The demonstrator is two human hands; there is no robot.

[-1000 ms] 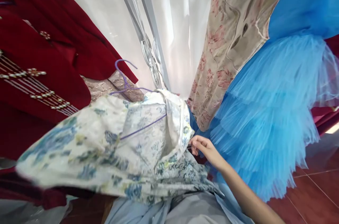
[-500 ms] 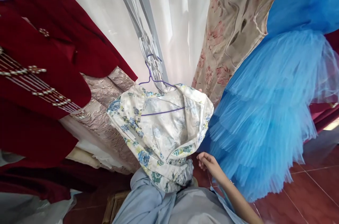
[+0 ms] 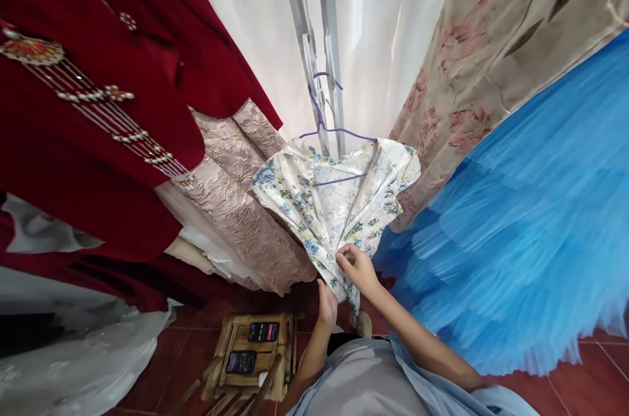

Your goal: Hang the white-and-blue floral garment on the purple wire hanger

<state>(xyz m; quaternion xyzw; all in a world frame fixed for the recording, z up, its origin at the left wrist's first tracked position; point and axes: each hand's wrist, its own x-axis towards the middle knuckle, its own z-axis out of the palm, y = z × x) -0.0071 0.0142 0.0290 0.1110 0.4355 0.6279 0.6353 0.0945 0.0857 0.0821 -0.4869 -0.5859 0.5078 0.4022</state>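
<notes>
A cream blouse [image 3: 295, 200] with blue and green flowers hangs on a purple wire hanger [image 3: 339, 131], its front parted at the neck. My right hand [image 3: 358, 268] pinches the front edge of the blouse near the waist, thumb and fingers together. Lower down, my left hand [image 3: 328, 304] grips the blouse's left side near the bottom; its thumb shows, and its other fingers are hidden behind the cloth. Grey metal rails [image 3: 324, 16] rise above the hanger, whose hook overlaps a vertical metal piece there.
Dark red velvet garments [image 3: 137, 69] with beaded trim hang left, beside a pink brocade skirt [image 3: 240, 206]. To the right are a beige floral dress [image 3: 462, 88] and a blue tulle skirt [image 3: 531, 232]. Two phones lie on a wooden stool [image 3: 282, 363]. White cloth [image 3: 246, 3] hangs behind.
Both hands have come onto the blouse; before, my right hand was apart beside it and my left was out of sight. The blouse hangs straighter, and the view has shifted, revealing the stool.
</notes>
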